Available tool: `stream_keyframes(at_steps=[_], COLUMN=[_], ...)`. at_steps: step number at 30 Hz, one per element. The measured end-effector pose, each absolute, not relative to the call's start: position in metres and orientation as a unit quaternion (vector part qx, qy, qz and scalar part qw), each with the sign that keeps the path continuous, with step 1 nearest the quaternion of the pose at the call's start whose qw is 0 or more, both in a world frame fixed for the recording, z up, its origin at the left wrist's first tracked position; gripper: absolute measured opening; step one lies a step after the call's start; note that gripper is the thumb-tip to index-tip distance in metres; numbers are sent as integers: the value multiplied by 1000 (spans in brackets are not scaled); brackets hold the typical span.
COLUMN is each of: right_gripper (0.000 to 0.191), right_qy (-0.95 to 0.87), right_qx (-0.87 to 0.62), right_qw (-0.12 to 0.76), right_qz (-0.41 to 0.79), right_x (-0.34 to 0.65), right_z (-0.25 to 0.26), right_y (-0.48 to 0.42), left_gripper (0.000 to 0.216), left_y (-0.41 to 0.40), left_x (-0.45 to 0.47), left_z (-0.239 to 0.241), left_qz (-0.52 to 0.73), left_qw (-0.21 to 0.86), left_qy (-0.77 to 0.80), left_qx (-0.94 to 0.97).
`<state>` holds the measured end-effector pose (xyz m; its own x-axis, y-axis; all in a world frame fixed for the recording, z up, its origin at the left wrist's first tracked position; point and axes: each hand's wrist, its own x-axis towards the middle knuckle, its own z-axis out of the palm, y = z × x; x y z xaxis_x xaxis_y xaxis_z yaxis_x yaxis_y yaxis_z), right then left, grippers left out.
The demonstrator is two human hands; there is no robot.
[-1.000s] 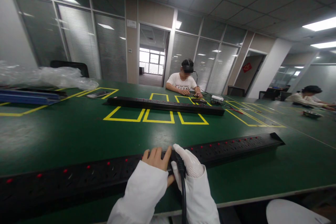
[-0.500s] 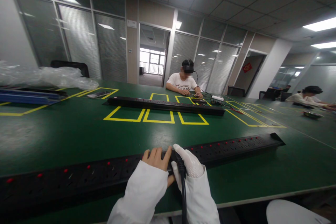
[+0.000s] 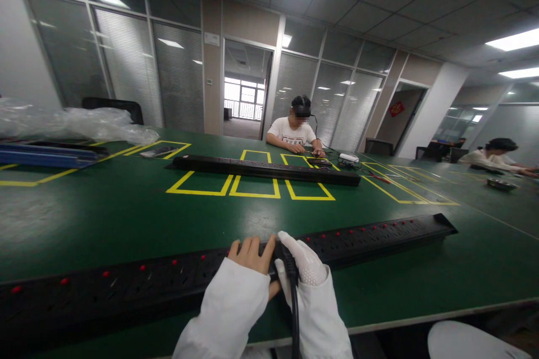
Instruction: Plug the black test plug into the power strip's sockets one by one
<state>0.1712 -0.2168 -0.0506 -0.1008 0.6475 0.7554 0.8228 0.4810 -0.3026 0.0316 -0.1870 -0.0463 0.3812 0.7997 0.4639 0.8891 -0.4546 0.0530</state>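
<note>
A long black power strip (image 3: pixel 160 274) with a row of red lights or buttons lies at a slant across the near side of the green table (image 3: pixel 202 224). My bare left hand (image 3: pixel 249 252) is closed over the strip's middle, fingers across the top and thumb on the near side. Beside it, my right hand (image 3: pixel 305 261), in a white dotted glove, grips a black plug (image 3: pixel 290 265) against the strip. From the plug a thick black cable (image 3: pixel 295 320) runs down toward me. How far the plug sits in a socket is hidden by my hands.
A second black power strip (image 3: pixel 265 169) lies farther back over yellow tape outlines (image 3: pixel 255 195). Clear plastic wrap (image 3: pixel 76 123) and blue rails (image 3: pixel 46 155) are at the left. One person (image 3: pixel 292 132) sits opposite, another (image 3: pixel 497 157) at far right. A white chair (image 3: pixel 471 342) stands lower right.
</note>
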Motion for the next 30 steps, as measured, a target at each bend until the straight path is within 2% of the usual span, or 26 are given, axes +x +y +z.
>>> stream_keyframes(at_steps=[30], right_gripper=[45], right_qy=[-737], right_qx=[-507], right_qw=[440], right_qz=[-85], right_x=[173], right_z=[-53], right_y=[-217], left_gripper=[67], left_y=[-186], left_x=[32], left_z=[-48], left_qz=[-219], left_qw=[104], left_qy=[-514], left_qx=[-823])
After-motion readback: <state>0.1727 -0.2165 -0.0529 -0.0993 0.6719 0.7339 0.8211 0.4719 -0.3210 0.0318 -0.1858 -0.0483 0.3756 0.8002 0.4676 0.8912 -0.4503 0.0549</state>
